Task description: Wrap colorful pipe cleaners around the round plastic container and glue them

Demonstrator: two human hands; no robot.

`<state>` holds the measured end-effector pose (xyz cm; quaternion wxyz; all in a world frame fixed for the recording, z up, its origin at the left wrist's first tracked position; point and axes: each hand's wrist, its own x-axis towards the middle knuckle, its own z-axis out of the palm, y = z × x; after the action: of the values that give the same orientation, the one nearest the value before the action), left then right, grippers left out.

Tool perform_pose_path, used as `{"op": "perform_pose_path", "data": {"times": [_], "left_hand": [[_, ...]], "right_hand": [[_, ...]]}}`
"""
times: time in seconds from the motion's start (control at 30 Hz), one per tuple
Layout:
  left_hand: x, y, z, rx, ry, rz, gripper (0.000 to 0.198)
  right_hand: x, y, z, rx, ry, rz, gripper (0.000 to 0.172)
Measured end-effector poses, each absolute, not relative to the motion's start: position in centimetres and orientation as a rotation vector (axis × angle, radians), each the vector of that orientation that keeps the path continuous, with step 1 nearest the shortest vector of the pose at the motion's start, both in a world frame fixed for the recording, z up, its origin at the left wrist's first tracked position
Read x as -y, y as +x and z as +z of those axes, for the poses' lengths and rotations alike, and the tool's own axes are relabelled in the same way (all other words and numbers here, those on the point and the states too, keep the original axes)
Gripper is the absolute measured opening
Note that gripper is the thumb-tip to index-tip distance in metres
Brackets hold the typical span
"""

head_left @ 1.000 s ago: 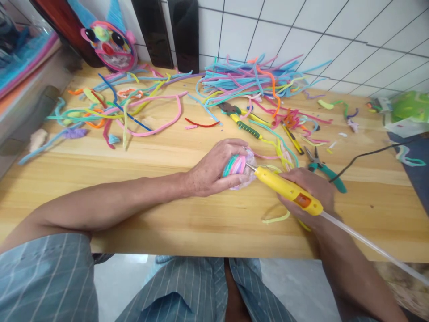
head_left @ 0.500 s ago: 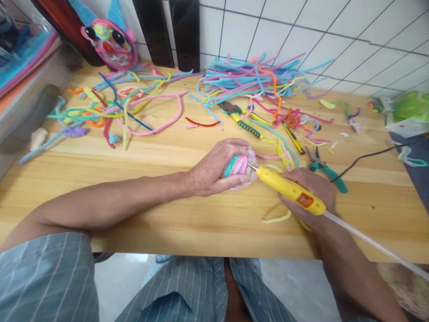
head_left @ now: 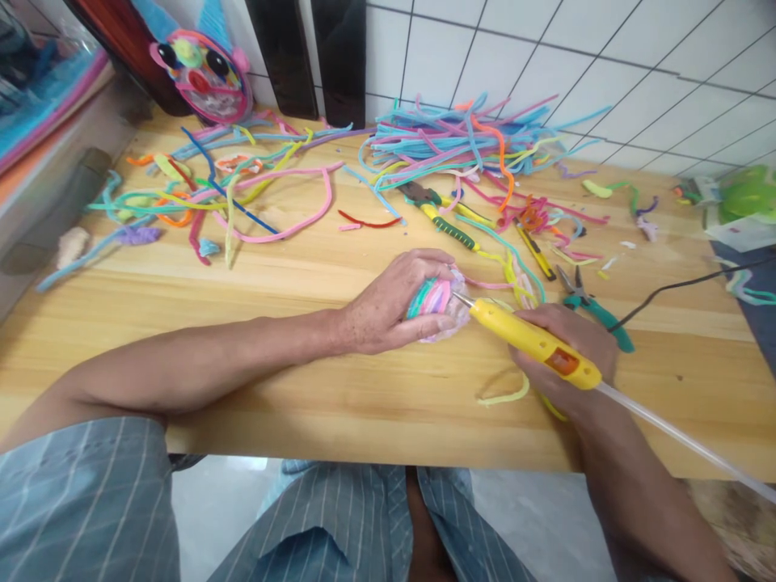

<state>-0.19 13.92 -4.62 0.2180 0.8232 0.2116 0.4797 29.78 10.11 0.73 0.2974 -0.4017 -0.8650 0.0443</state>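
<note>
Pipe-cleaner coil (head_left: 433, 297) sits clenched in my left grip (head_left: 388, 307); my right grip (head_left: 573, 331) clasps the yellow glue pen (head_left: 527, 339), nozzle touching the coil. Gluing, I judge; the next move calls for a steady nozzle.

We see a pale wooden table (head_left: 303, 275). At its far edge, right of centre, lies a heap (head_left: 449, 133) of pipe cleaners; more strands (head_left: 242, 194) sprawl across the far left, with a red scrap (head_left: 369, 222) between. Pliers (head_left: 445, 225) and a cutter (head_left: 537, 255) lie just near of the heap, and teal pliers (head_left: 597, 311) lie to the right beside a black cable (head_left: 679, 284). A pastel coil (head_left: 433, 299) rests at the middle. A yellow loop (head_left: 503, 398) lies near the front edge.
</note>
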Motion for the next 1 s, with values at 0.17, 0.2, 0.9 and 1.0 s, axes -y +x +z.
{"op": "perform_pose_path", "data": {"times": [0.17, 0.2, 0.9, 1.0], "left_hand": [[-13.93, -0.18, -4.70, -0.576, 2.262, 1.343, 0.049], [-13.92, -0.18, -4.69, -0.580, 2.265, 1.341, 0.049], [-13.86, -0.29, -4.57, -0.593, 2.294, 1.309, 0.050], [-13.88, -0.29, -4.61, -0.587, 2.295, 1.313, 0.050]], "right_hand": [[-9.97, 29.87, 0.77, 2.324, -1.094, 0.134, 0.012], [-10.00, 29.83, 0.76, 2.318, -1.089, 0.132, 0.012], [-10.07, 29.64, 0.81, 2.311, -1.100, 0.138, 0.016], [-10.18, 29.48, 0.85, 2.322, -1.047, 0.119, 0.014]]}}
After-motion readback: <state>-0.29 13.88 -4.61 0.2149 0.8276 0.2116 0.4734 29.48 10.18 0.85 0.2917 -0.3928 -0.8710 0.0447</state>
